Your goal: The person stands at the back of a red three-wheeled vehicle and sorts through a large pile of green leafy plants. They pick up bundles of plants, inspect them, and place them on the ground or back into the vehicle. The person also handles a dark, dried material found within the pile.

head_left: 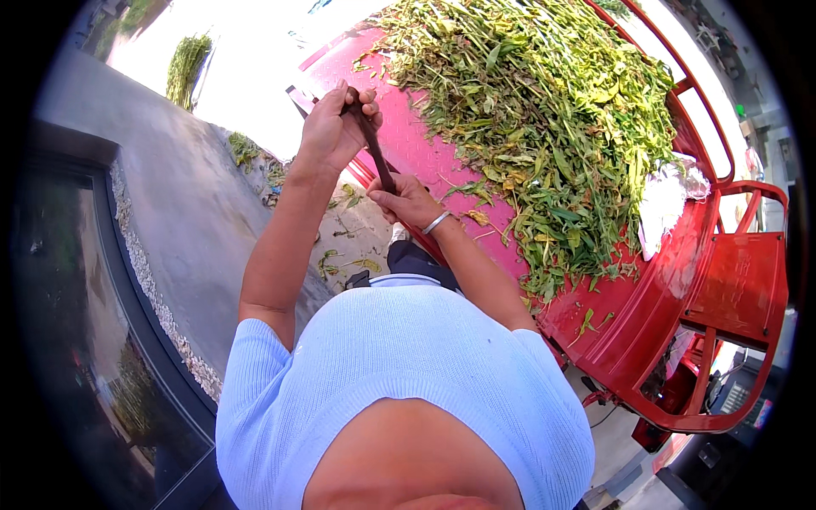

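A dark brown, narrow, strap-like strip (374, 146) stretches between my two hands, above the left edge of the red cargo bed (416, 140). Its upper end is in my left hand (333, 129), whose fingers curl around it. Lower and to the right, my right hand (408, 204) closes on the other end, with a light bangle on the wrist. Whether the strip is a strap or a tool's handle, I cannot tell. A big heap of cut leafy green stalks (544, 127) lies on the bed to the right of my hands.
Red metal rails (705, 127) border the bed on the far right. A crumpled white bag (663, 204) rests beside the heap. On the left are a grey wall (170, 170) and a dark framed glass pane (76, 323). Loose leaves (365, 264) litter the ground below me.
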The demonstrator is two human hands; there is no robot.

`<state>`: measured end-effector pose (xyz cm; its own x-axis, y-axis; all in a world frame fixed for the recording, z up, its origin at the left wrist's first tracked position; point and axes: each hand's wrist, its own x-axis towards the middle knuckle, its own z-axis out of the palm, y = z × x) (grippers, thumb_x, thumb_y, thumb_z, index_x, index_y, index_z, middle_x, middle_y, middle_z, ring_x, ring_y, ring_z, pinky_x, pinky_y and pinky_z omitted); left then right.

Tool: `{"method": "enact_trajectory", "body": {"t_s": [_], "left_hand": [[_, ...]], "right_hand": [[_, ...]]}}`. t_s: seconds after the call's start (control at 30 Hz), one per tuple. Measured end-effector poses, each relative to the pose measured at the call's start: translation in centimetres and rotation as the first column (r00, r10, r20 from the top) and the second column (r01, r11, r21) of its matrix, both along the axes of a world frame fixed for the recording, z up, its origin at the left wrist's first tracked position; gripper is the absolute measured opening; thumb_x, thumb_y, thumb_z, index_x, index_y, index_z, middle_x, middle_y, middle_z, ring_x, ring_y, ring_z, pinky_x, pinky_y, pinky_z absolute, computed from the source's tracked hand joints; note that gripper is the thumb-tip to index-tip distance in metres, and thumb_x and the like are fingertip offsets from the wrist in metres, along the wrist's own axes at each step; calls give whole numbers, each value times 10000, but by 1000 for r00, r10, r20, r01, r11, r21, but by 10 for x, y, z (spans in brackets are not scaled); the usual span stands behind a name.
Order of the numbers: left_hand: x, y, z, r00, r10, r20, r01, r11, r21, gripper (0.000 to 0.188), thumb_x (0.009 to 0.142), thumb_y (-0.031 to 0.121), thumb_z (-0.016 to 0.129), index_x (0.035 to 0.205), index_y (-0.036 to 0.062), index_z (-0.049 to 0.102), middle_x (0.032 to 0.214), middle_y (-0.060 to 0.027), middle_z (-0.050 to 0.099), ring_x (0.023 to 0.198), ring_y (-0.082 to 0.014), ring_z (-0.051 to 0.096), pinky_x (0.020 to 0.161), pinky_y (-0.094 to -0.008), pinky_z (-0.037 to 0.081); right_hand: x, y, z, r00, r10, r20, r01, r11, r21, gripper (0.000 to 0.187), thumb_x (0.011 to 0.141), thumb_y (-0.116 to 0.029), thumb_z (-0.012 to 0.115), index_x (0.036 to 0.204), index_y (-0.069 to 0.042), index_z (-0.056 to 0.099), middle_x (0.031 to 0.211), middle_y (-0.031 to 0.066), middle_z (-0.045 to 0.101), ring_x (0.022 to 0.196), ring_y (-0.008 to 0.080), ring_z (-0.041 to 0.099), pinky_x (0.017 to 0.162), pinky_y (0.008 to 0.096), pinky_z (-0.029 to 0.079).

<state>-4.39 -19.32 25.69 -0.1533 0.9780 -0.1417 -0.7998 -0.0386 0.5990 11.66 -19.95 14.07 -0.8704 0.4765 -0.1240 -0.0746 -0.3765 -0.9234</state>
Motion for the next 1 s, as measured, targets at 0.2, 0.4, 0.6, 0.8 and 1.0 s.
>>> {"method": "enact_trajectory", "body": {"t_s": [0.2, 0.4, 0.6, 0.8, 1.0], "left_hand": [[-171, 6, -64, 931, 309, 195, -233, 913, -335, 374, 988, 315, 246, 729, 74, 367, 658, -37, 392, 620, -157, 439, 660, -343, 413], [-212, 38, -151, 865, 462, 195, -284, 772, -568, 363, 978, 312, 298, 727, 67, 391, 690, -53, 483, 618, -175, 499, 654, -357, 448], [-257, 53, -191, 842, 537, 57, -367, 646, -669, 331, 966, 305, 351, 762, 62, 444, 808, -85, 598, 718, -204, 590, 701, -391, 485], [-271, 69, -229, 349, -162, -923, -346, 893, -288, 272, 914, 278, 502, 815, 33, 567, 608, -17, 544, 544, -85, 508, 491, -206, 404], [-278, 80, -245, 723, -498, -478, 127, 776, -618, 332, 932, 324, 467, 664, 135, 417, 503, 26, 385, 409, -65, 331, 384, -208, 265]], "right_hand": [[80, 68, -56, 959, -236, 159, 237, 971, 14, 260, 905, -194, 534, 700, -34, 528, 525, -20, 414, 476, 65, 391, 440, 232, 320], [86, 127, -6, 866, -426, 263, 202, 778, 594, 265, 879, -165, 546, 686, 5, 483, 552, 76, 377, 509, 150, 396, 502, 302, 355], [82, 151, -8, 795, -526, 303, 243, 734, 634, 212, 847, -146, 567, 712, 7, 510, 571, 98, 432, 503, 180, 412, 509, 295, 376], [75, 153, -29, 456, -823, 339, 503, 552, 665, 300, 835, -187, 608, 613, -8, 516, 504, 35, 459, 484, 111, 439, 481, 278, 367], [89, 140, -37, 186, -885, 426, 904, 324, 278, 333, 875, -241, 585, 610, -57, 501, 490, -8, 441, 436, 76, 448, 407, 229, 336]]}}
